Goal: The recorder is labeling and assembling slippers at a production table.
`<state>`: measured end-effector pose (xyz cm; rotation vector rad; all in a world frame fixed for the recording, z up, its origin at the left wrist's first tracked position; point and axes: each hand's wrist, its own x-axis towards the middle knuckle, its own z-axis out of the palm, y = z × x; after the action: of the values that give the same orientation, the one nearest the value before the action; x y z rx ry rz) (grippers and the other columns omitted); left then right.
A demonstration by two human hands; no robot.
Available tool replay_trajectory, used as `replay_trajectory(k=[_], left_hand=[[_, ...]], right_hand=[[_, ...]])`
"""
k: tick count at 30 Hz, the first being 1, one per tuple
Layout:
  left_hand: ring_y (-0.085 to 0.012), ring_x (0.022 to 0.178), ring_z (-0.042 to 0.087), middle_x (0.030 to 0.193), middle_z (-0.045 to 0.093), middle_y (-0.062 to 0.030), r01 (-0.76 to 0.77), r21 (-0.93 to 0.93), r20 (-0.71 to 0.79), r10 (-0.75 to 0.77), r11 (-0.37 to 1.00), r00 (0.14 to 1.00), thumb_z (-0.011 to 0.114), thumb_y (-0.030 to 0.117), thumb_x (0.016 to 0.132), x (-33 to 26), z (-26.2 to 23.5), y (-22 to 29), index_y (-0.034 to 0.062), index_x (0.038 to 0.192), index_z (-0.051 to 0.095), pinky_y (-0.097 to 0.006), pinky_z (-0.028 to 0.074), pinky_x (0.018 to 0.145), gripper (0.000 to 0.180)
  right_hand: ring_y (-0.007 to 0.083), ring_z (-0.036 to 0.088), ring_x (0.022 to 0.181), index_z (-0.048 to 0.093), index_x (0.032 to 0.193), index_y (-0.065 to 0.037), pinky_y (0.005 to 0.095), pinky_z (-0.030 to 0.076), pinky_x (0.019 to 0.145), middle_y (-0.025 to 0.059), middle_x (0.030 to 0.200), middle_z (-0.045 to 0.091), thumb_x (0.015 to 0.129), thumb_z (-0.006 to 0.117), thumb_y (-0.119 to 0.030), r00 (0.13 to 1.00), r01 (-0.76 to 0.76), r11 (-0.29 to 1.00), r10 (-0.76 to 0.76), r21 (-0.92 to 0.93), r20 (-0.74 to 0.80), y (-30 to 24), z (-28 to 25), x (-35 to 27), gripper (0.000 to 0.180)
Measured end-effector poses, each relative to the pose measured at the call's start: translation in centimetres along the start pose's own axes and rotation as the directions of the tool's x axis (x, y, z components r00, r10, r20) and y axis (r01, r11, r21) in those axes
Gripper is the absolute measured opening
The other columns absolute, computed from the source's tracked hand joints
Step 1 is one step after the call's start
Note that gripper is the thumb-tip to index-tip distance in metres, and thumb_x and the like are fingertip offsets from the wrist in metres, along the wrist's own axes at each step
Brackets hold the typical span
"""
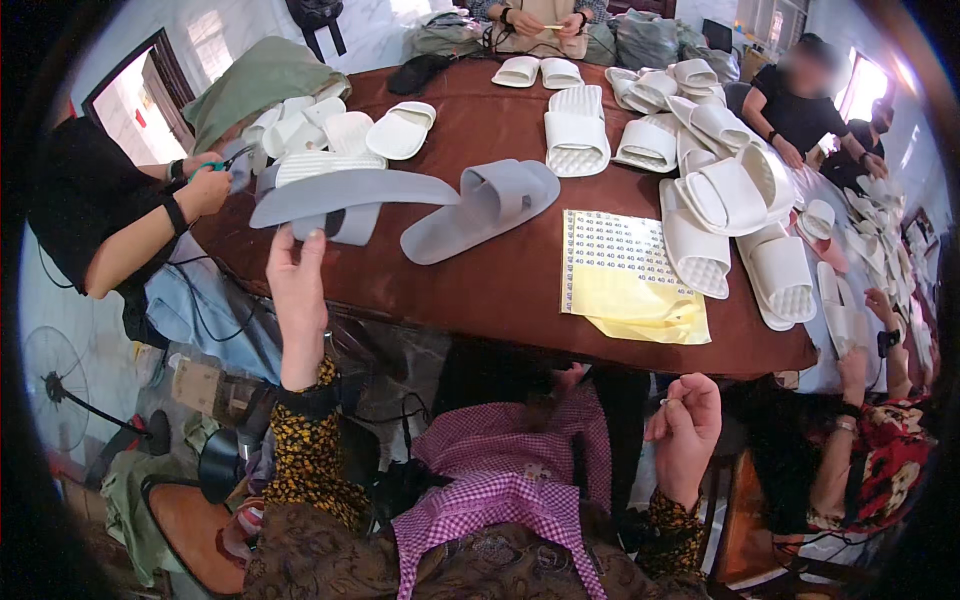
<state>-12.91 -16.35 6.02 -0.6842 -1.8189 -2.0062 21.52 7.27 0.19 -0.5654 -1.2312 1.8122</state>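
Observation:
My left hand [298,290] grips a grey slide slipper [350,192] over the near left part of the table, its sole edge toward me and its strap hanging low. A second grey slipper [478,215] lies on the table to its right, strap up. My right hand [688,430] is off the table's near edge, fingertips pinched on a tiny white piece, apparently a sticker [666,401]. Nearest to that hand on the table is a yellow-backed sheet of small stickers [625,262], partly peeled bare.
White slippers [725,190] are piled on the right of the brown-covered table [480,295], with more [300,130] at the back left. At the left, a co-worker's hands [208,185] hold scissors [235,158]. Other people work at the far side and right.

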Motion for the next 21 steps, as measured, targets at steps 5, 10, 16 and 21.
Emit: replay_trajectory(k=[5, 10, 16, 21], left_hand=[[-0.0143, 0.089, 0.053, 0.103, 0.056, -0.0101, -0.161, 0.396, 0.043, 0.156, 0.904, 0.987, 0.059, 0.010, 0.088, 2.4, -1.5, 4.1, -0.0035, 0.112, 0.054, -0.030, 0.045, 0.080, 0.029], [-0.0302, 0.087, 0.054, 0.102, 0.053, -0.0180, -0.483, 0.703, 0.289, 0.411, 0.521, 0.865, 0.063, 0.012, 0.079, 4.4, 1.1, 8.4, 0.0008, 0.108, 0.058, -0.036, 0.045, 0.080, 0.031], [-0.0366, 0.085, 0.054, 0.097, 0.050, -0.0192, -0.733, 0.664, 0.660, 0.345, 0.147, 0.668, 0.065, 0.015, 0.079, 7.7, 8.1, 6.1, 0.0038, 0.092, 0.057, -0.045, 0.046, 0.075, 0.019], [-0.0407, 0.091, 0.056, 0.111, 0.050, -0.0218, -0.790, 0.494, 0.706, 0.363, 0.363, 0.608, 0.065, 0.020, 0.080, 10.2, 12.9, -2.3, 0.0060, 0.108, 0.054, -0.047, 0.048, 0.076, 0.033]], right_hand=[[0.0092, 0.047, 0.051, 0.048, 0.105, -0.002, 0.0236, 0.043, 0.044, 0.0049, 0.084, 0.051, 0.084, 0.044, 0.010, 1.000, -0.015, 1.000, 0.015, 0.010, 0.017, 0.5, -0.1, -0.1, 0.025], [0.0090, 0.047, 0.051, 0.048, 0.105, -0.002, 0.0238, 0.044, 0.045, 0.0046, 0.084, 0.051, 0.084, 0.045, 0.010, 0.999, -0.011, 1.000, 0.011, 0.011, 0.030, 0.7, -0.2, 0.0, 0.025], [0.0090, 0.047, 0.052, 0.048, 0.105, -0.002, 0.0240, 0.044, 0.046, 0.0043, 0.083, 0.051, 0.084, 0.046, 0.009, 0.999, -0.024, 0.999, 0.025, -0.031, 0.038, 0.7, 0.0, -0.2, 0.023], [0.0090, 0.047, 0.051, 0.048, 0.104, -0.002, 0.0244, 0.043, 0.046, 0.0042, 0.081, 0.051, 0.084, 0.046, 0.009, 0.998, -0.059, 0.997, 0.058, -0.043, -0.016, 0.4, -0.4, -0.6, 0.023]])
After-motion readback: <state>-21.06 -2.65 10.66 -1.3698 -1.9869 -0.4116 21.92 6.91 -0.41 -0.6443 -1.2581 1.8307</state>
